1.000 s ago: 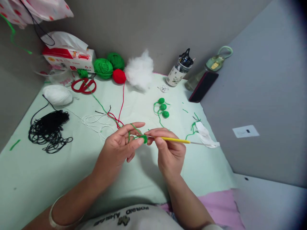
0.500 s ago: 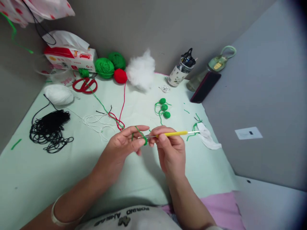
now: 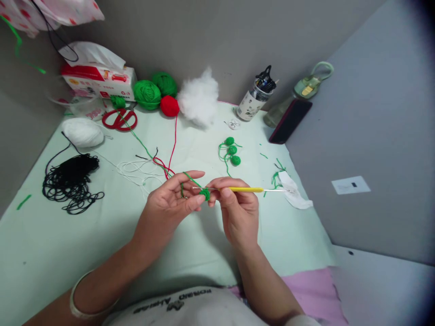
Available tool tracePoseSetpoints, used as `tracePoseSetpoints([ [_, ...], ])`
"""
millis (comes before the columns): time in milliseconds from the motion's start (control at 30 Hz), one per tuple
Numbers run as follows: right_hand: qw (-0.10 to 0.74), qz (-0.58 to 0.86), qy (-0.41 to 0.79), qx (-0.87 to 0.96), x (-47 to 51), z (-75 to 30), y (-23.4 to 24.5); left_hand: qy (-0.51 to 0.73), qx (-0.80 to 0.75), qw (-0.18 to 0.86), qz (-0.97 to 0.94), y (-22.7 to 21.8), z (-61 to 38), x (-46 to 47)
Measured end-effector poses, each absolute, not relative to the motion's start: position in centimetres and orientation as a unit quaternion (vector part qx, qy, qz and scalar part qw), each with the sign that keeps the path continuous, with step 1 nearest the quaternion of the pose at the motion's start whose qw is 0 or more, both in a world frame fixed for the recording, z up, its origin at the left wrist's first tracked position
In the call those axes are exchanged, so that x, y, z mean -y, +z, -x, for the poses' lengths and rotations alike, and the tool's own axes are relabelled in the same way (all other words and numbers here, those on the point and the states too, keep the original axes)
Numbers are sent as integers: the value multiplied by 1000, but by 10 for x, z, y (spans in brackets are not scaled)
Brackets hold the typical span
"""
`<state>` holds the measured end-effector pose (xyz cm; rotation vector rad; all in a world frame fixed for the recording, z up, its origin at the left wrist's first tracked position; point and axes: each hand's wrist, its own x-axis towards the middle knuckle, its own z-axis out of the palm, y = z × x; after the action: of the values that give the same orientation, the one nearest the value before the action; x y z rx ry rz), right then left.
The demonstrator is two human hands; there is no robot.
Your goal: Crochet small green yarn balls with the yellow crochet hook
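Observation:
My left hand [image 3: 171,201] pinches a small green crochet piece [image 3: 204,194] between thumb and fingers. Green working yarn [image 3: 192,179] runs taut over its raised index finger to the piece. In my right hand [image 3: 239,210] is a crochet hook with a yellow handle [image 3: 246,189], held like a pen and pointing left. The hook's thin metal tip lies at the top of the green piece; whether a loop is on it is too small to tell. Three small green crocheted balls [image 3: 232,150] with yarn tails lie on the table beyond my hands.
At the back stand a tissue box [image 3: 115,83], green yarn balls [image 3: 147,94], a red yarn ball [image 3: 169,106], white stuffing [image 3: 200,99], a jar of pens [image 3: 254,102] and a phone [image 3: 290,121]. Red scissors [image 3: 120,120], white yarn [image 3: 83,132] and a black yarn tangle [image 3: 71,181] lie left.
The hook has shifted slightly left and levelled out, its tip now past the green piece. More of the green piece shows above my left thumb. The yarn over the index finger is straighter.

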<state>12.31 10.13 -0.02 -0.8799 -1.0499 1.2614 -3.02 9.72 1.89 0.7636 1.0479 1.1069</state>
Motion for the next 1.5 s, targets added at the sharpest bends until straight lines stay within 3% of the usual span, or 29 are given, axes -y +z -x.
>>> tracePoseSetpoints([
  [367,590,345,573,452,-103,-128,9,474,-436,689,-332,21,34,-96],
  [467,593,360,504,516,-98,-130,10,472,-450,676,-343,21,34,-94],
  [700,539,340,164,753,-90,-130,7,509,-509,574,-391,17,30,-90],
  [933,588,314,196,719,-92,-129,6,514,-526,536,-414,17,30,-86],
  [1067,522,350,114,770,-88,-129,5,537,-525,500,-431,18,26,-82],
  [1133,469,377,42,798,-86,-129,3,542,-509,536,-401,19,24,-83],
  [1233,459,377,-18,805,-84,-130,-2,492,-434,697,-289,20,25,-89],
  [1333,529,384,100,750,-87,-132,-1,442,-373,791,-199,19,31,-96],
  [1433,616,391,317,606,-93,-130,4,465,-387,769,-204,19,36,-98],
  [1500,625,372,418,544,-96,-127,7,477,-394,749,-236,21,36,-97],
])
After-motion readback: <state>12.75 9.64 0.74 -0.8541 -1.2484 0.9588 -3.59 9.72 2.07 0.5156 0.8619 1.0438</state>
